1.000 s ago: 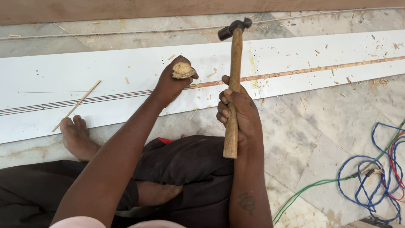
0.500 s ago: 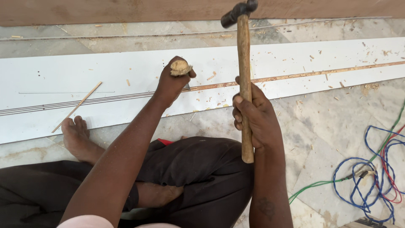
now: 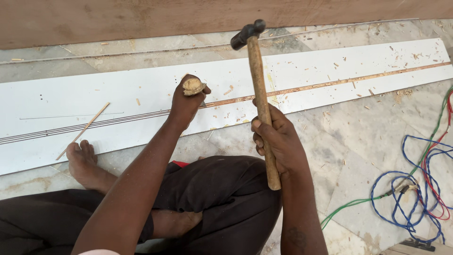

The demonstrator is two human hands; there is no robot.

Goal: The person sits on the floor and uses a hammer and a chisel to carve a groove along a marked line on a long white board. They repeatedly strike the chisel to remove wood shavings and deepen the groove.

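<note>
The left hand (image 3: pixel 186 101) is gripping a worn wooden-handled chisel (image 3: pixel 193 87) upright on the groove of the long white laminated board (image 3: pixel 330 71), while the right hand (image 3: pixel 278 139) is clenching a wooden-shafted steel hammer (image 3: pixel 258 94) raised above; a square blow on the chisel butt seems called for. A thin wooden stick (image 3: pixel 82 131) is lying just by the bare foot (image 3: pixel 81 160), and tangled coloured wires (image 3: pixel 417 189) are lying well apart, obstructing nothing.

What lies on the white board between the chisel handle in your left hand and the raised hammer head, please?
In the head view, between the chisel handle and the hammer head there is only bare white board with a few scattered wood chips.
</note>
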